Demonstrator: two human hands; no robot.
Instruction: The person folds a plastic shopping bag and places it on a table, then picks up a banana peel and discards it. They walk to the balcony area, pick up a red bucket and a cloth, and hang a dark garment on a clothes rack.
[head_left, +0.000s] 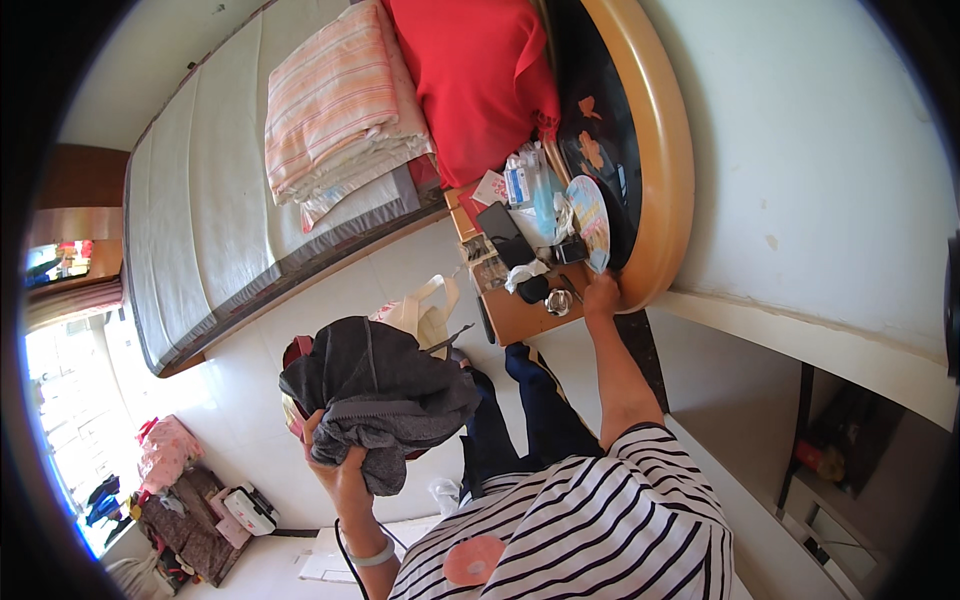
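Note:
My left hand (337, 461) grips a bunched dark grey cloth garment (375, 397), held up in front of my body. Dark red and yellow material peeks out behind the garment on its left side. My right arm stretches forward to a wooden bedside cabinet (517, 319). There my right hand (602, 295) is at the narrow lower end of a printed hand fan (589, 217), which leans against the headboard. The fingers are too small and partly hidden, so whether they grip the fan cannot be told.
Crowding the cabinet top are a black phone (506, 234), a metal-coloured round object (558, 301), a black box (570, 250) and plastic packets (529, 184). A cream bag (424, 307) is beyond the garment. Left stands a bed (217, 187) with folded bedding (337, 105) and red cloth (480, 82).

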